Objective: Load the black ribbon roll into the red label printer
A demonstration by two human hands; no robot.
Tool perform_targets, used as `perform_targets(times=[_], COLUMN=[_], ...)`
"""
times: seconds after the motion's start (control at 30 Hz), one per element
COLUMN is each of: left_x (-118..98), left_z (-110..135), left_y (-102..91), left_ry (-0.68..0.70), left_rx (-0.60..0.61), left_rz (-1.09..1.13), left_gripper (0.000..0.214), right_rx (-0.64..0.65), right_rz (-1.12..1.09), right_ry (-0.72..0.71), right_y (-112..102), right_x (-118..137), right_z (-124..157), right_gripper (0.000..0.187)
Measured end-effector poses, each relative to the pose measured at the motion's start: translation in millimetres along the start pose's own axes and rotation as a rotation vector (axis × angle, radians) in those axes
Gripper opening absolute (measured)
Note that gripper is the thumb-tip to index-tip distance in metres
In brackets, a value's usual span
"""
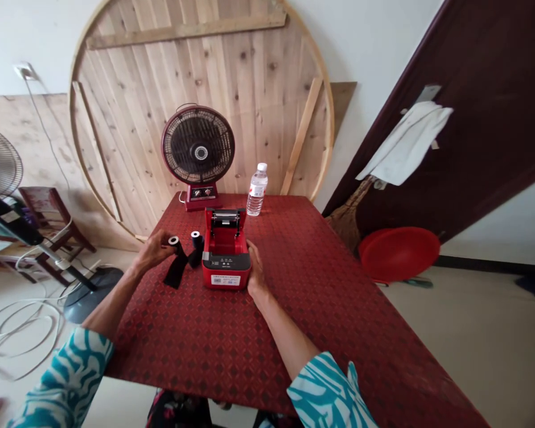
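Note:
A small red printer (225, 257) sits on the red patterned table (321, 297) with its lid raised. My right hand (255, 270) rests against the printer's right side, fingers closed along the case. My left hand (155, 249) grips a black roll (175, 244) with a white core, held just above the table to the left of the printer. A black ribbon (176, 271) hangs from that roll down to the tabletop. A second black roll (196, 239) stands between my left hand and the printer, joined to the same ribbon.
A red table fan (198, 153) and a water bottle (257, 190) stand at the table's far edge. A round wooden board (258, 71) leans on the wall behind. A standing fan (0, 169), cables (18, 333) and chair (49, 217) are left; a red basin (399, 252) lies right.

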State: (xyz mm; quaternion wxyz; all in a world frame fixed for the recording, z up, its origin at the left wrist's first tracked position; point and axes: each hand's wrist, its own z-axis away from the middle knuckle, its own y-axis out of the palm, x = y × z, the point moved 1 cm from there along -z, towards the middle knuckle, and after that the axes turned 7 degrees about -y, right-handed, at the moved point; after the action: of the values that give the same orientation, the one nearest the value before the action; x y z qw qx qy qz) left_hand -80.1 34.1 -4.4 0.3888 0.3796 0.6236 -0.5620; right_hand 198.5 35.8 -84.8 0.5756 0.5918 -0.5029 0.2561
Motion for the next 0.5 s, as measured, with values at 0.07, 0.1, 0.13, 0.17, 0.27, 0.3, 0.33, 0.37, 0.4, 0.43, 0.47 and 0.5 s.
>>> perform_targets(times=[0.07,0.1,0.13,0.17,0.27,0.3,0.33,0.37,0.4,0.43,0.47,0.5], left_x=[18.4,22.4,23.3,21.5,6.6,0.7,-4.8,-9.5,-13.2,-16.1,-18.2,-19.6], left_z=[2.2,2.4,1.7,-0.2,-14.5,-21.6,-29.2,-36.9,-44.2,-50.7,-56.1,-60.1], left_y=[6.5,8.4,8.9,8.1,4.0,4.4,6.5,10.4,15.6,21.6,27.6,32.9], left_ry=[-0.028,-0.035,-0.035,-0.026,0.031,0.046,0.051,0.044,0.027,0.005,-0.016,-0.034], left_rx=[0.006,0.017,0.028,0.039,0.05,0.048,0.05,0.062,0.085,0.118,0.154,0.185], left_rz=[-0.013,-0.027,-0.041,-0.054,-0.084,-0.099,-0.121,-0.149,-0.181,-0.212,-0.238,-0.259], left_gripper=[0.027,0.028,0.032,0.037,0.047,0.047,0.045,0.041,0.037,0.033,0.028,0.024], right_rx=[-0.016,-0.021,-0.023,-0.022,-0.014,-0.013,-0.013,-0.013,-0.013,-0.014,-0.014,-0.011], right_rz=[-0.008,-0.013,-0.018,-0.023,-0.034,-0.032,-0.026,-0.02,-0.019,-0.018,-0.017,-0.016], right_ry=[0.032,0.046,0.057,0.064,0.074,0.07,0.066,0.065,0.066,0.067,0.065,0.057], right_y=[1.3,1.6,1.6,1.4,0.2,-0.1,-0.4,-0.5,-0.5,-0.5,-0.4,-0.3], right_x=[0.9,1.0,0.7,0.2,-2.2,-2.8,-3.3,-3.5,-3.5,-3.2,-2.8,-2.1], right_z=[0.5,0.6,0.5,0.3,-0.9,-1.3,-1.6,-1.7,-1.7,-1.6,-1.4,-1.2], right_gripper=[0.05,0.051,0.051,0.052,0.052,0.051,0.051,0.052,0.052,0.053,0.054,0.054])
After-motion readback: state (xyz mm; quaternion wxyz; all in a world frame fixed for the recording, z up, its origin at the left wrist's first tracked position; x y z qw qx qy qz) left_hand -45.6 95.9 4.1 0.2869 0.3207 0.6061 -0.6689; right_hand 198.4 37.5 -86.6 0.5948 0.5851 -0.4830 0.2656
